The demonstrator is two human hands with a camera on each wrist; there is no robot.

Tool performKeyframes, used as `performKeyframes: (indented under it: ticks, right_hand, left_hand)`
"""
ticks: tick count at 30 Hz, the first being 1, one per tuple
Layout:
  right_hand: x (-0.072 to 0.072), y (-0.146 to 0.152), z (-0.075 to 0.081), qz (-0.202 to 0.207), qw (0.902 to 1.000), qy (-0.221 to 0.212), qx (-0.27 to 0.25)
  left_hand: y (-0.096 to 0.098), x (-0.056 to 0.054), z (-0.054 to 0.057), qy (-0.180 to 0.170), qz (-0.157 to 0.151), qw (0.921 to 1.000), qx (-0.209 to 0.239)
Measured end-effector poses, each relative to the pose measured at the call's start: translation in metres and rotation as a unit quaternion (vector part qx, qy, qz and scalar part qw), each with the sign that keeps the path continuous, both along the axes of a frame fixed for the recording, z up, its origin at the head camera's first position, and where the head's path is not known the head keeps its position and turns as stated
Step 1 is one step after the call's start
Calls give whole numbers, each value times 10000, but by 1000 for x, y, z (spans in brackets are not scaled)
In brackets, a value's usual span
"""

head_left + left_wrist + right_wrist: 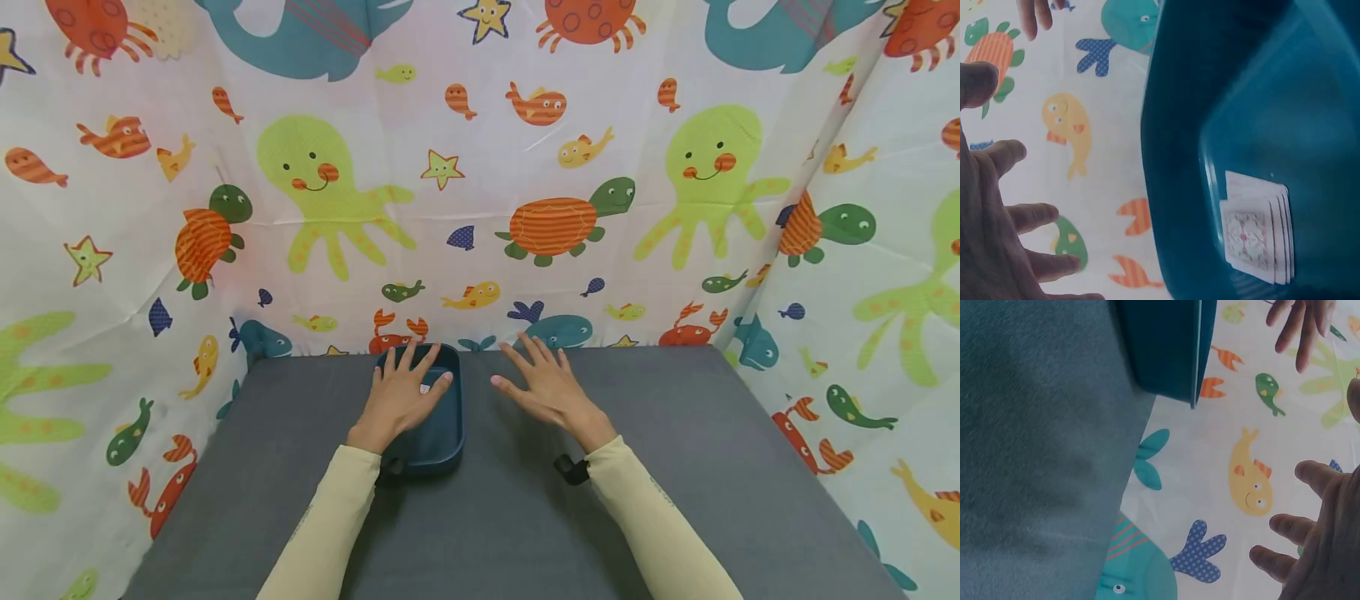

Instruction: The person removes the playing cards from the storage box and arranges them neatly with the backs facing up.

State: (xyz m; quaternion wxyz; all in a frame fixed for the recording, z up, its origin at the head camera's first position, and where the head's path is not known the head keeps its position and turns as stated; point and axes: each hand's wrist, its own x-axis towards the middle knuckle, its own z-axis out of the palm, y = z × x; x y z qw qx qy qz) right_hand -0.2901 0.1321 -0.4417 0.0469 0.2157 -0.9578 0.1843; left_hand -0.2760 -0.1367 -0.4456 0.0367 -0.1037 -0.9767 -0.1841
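Inside the blue container, toward its far end wall, a small pile of cards lies on the bottom, a little fanned, with a patterned back on top. Neither hand touches these cards. The left hand is over the container, its fingers spread apart and holding nothing; from the head view it covers part of the container's left side. The right hand is also spread, with nothing in it, to the right of the container and apart from it. As for progress, the cards are already in the container, but whether the work is at its beginning or at its end, I cannot tell; it seems to me that no handling is in course at this moment. The container stands upright near the back edge of the gray counter, so its far wall has little room before the printed cloth. More room for moving is at its right and in front, where the counter extends widely; its high walls ask, in my judgement, for reaching from above.
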Motion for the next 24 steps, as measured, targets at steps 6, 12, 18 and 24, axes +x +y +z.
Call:
performKeyframes:
  ticks: [6,12,18,24]
  right_hand:
    - [1,-9,3,33,9999,47,-117]
    - [3,-20,8,163,9993,-42,-348]
    - [3,-30,10,264,9986,-139,-443]
    - [2,-39,9,446,9974,-194,-532]
  left_hand:
    - [-13,3,1,-67,113,9999,109]
    - [-30,8,2,-276,252,9988,320]
    - [-50,11,-6,-473,507,9964,478]
    - [-69,12,-19,-601,623,9928,824]
